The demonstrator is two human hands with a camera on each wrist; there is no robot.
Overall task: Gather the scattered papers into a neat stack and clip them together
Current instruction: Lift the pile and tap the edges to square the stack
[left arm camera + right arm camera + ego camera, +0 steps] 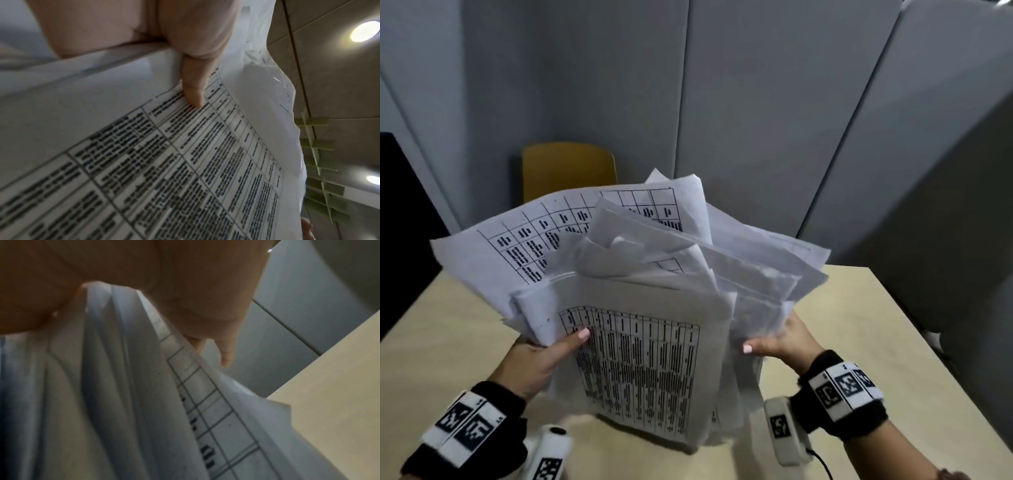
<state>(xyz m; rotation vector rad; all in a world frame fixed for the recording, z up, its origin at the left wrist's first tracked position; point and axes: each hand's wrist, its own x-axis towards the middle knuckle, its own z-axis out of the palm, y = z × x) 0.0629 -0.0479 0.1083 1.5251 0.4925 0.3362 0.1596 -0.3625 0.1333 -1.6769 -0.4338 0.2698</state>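
Observation:
A loose bundle of white papers (640, 359) printed with black tables stands on its lower edge on the beige table (876, 325), its sheets fanned out unevenly at the top. My left hand (541, 356) grips the bundle's left edge, the thumb lying across the front sheet (185, 162). My right hand (780, 342) grips the right edge, thumb in front and fingers behind the sheets (144, 402). No clip is in view.
A yellow chair (568, 171) stands behind the table, against grey partition panels (756, 102). A dark screen (400, 222) is at the left. The table edge (928, 349) runs close on the right.

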